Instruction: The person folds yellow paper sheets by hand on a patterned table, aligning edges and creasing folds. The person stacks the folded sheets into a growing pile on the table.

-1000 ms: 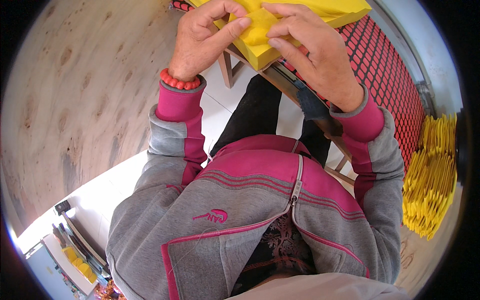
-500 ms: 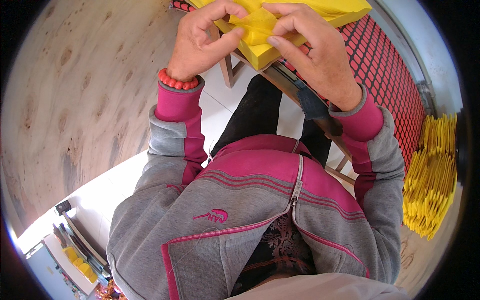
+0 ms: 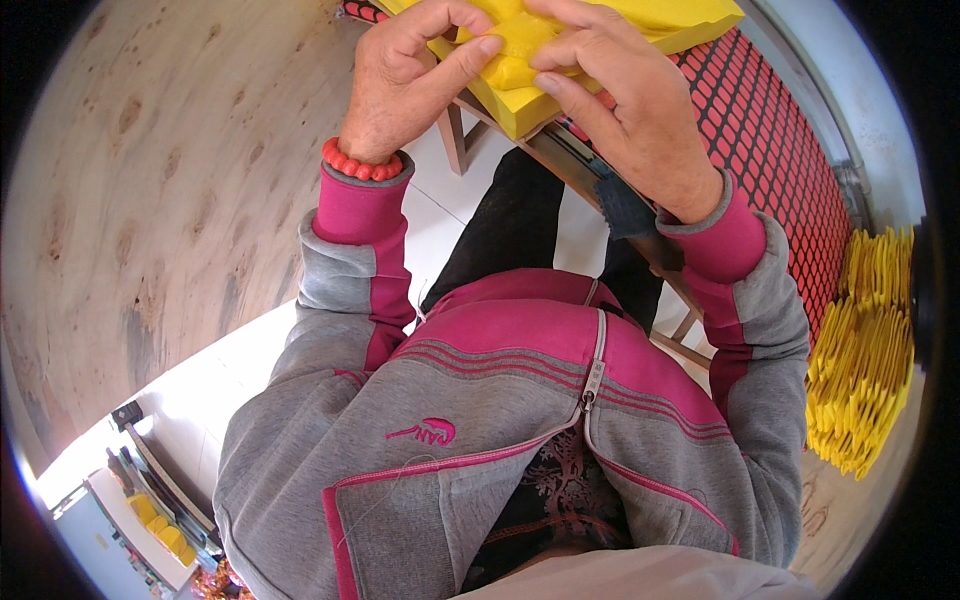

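Observation:
At the top of the view, a folded piece of yellow paper [image 3: 520, 45] lies between my two hands, over a stack of larger yellow sheets [image 3: 525, 108]. My left hand [image 3: 405, 85], with a red bead bracelet at the wrist, grips the folded piece's left side, its thumb pressing on the paper. My right hand [image 3: 635, 110] pinches the other side, thumb at the near edge and forefinger on top. The far tips of some fingers are cut off by the upper edge of the view.
A wooden-legged stand covered with red and black patterned cloth [image 3: 765, 130] carries the stack. A large wooden board [image 3: 170, 200] fills the left. Bundles of folded yellow paper [image 3: 860, 350] stand at the far right, beside the wall. My legs [image 3: 510, 220] are below the stand.
The paper flap between my hands has been bent down and looks more rounded. My left hand has shifted slightly right, its thumb now further over the paper. My right hand has barely moved.

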The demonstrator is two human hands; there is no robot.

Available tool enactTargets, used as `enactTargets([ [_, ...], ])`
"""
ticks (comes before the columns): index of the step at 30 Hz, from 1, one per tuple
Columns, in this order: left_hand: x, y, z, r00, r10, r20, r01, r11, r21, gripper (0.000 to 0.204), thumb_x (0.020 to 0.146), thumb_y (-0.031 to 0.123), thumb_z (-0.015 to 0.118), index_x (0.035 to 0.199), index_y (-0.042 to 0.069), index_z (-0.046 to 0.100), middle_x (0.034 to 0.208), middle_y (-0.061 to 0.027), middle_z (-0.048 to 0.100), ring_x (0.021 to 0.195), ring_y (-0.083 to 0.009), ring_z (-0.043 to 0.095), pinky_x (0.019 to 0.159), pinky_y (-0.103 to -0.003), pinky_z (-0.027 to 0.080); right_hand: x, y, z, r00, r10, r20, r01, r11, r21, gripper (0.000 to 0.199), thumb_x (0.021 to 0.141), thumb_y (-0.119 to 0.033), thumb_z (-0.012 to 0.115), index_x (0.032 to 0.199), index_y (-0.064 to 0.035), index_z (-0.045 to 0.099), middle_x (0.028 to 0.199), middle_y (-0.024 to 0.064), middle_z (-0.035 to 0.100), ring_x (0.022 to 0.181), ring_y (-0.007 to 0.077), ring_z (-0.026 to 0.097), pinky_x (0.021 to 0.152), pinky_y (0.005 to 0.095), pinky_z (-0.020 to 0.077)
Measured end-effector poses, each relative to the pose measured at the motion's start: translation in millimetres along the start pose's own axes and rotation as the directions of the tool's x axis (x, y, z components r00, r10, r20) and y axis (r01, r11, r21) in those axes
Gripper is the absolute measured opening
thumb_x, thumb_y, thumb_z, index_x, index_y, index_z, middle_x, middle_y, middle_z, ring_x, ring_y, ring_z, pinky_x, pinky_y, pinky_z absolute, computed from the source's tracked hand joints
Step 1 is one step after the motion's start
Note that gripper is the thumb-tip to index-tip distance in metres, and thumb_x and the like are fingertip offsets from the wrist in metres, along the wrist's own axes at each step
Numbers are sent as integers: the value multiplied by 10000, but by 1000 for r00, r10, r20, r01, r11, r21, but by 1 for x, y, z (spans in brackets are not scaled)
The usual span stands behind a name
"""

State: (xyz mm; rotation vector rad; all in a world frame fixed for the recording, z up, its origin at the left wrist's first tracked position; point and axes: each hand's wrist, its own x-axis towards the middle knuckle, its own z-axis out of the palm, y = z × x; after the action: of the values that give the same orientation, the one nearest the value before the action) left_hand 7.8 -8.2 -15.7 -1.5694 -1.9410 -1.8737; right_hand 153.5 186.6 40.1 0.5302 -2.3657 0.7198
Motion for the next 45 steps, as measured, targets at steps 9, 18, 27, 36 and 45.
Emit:
enactTargets([
  [9,0,-3,-4,999,-9,32,10,999,-44,106,971,29,668,1073,1,663,1037,-3,667,1009,-109,616,909,-255,478,-2,3,3,998,51,-32,-49,997,62,134,827,-21,737,921,-16,641,1185,262,679,1089,365,684,892,365,534],
  [18,-1,0,-5,994,88,57,-93,992,85,172,944,12,676,1116,8,674,1064,-14,685,1044,-118,632,939,-261,483,2,-4,-1,999,41,-13,-40,998,41,178,823,-19,749,953,-21,629,1205,250,671,1014,341,695,844,352,542],
  [27,2,1,-2,999,26,31,-28,997,73,117,967,54,699,1075,11,687,1033,3,691,995,-98,622,894,-247,489,1,-3,-1,998,9,-58,-10,1000,-18,217,815,-22,770,979,-6,629,1222,244,657,904,312,695,782,336,554],
  [36,1,-2,-2,999,16,31,-17,1000,21,118,972,49,692,1081,5,684,1034,4,687,1000,-96,622,893,-247,489,1,-3,0,1000,-10,0,10,1000,-24,122,855,-35,716,956,-12,653,1247,265,649,1074,362,679,883,375,543],
  [45,-1,-3,-7,997,77,29,-77,997,-14,145,955,23,680,1097,-6,671,1063,-18,692,1020,-113,632,919,-257,489,-2,3,3,1000,29,-10,-28,998,49,167,841,-41,739,952,-21,615,1251,255,654,1067,367,677,886,364,535],
])
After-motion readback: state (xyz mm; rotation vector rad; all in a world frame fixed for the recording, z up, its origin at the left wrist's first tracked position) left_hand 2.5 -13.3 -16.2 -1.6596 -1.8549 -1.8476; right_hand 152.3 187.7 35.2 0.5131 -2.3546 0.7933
